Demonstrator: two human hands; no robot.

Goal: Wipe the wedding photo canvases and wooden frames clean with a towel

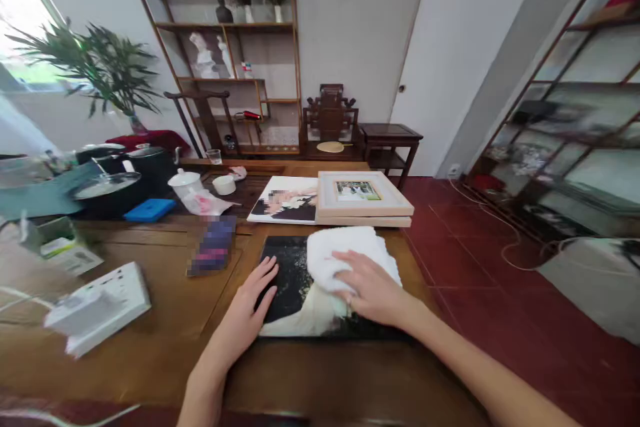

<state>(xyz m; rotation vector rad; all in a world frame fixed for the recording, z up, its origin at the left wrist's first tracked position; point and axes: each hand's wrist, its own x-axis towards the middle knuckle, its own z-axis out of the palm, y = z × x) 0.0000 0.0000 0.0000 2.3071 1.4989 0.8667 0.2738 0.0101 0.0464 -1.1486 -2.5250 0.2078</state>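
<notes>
head: hands (250,297) (369,285) lie over a dark picture (286,280) on a wooden table (350,377) beside red tiles (465,250), left flat, right gripping cloth (325,250).

Are counted: two hands (245,303) (373,283) | one white cloth (353,240) | one dark picture (285,283) | two pale frames (325,197) (360,221) | one blue box (150,209) | one power strip (123,297)

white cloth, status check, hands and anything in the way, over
Right hand on white cloth, over dark panel. Left hand at panel's left edge. Cloth hiding part of panel.
</notes>
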